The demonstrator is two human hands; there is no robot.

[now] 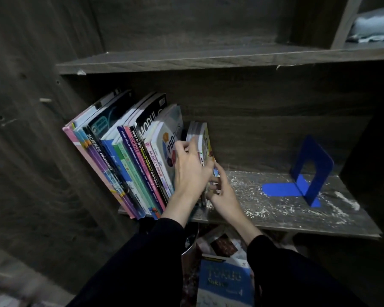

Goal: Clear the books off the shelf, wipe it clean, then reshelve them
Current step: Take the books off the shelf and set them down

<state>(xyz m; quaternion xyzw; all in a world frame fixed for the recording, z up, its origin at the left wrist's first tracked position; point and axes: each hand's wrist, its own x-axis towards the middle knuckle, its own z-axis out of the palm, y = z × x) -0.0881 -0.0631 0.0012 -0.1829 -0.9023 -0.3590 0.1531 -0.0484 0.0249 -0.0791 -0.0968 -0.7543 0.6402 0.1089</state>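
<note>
Both hands at the shelf [264,202], mid-level in a dark wood unit. Row of books [129,156] fills the shelf's left end: approx a dozen workbooks, spines out, all leaning left against the side wall. Spines readable incl. "SCIENCE" and "MODUL". The rightmost of that row is a white PBD book [167,142]. Just right of it stand the small books [205,140], a thin bunch, shorter than the rest, roughly upright w/ a yellow cover facing right. Left hand [191,173] reaches in from the front, fingers curled over the bunch's left side, in the gap by the PBD book, gripping it. Right hand [225,193] is lower and to the right, fingers bent against the bunch's bottom front corner, pinching it there. The two hands touch or nearly so; both in black sleeves. The rest of the shelf board to the right is bare wood strewn w/ white dust [253,191] and flecks. Blue bookend [313,167] stands well apart at the right end, upright, its foot pointing left. Upper shelf [186,60] above carries no books in view; a pale folded cloth [372,25] sits in the compartment top right. Below the shelf, a blue book [225,282] lies face up among other clutter, blurry.
</note>
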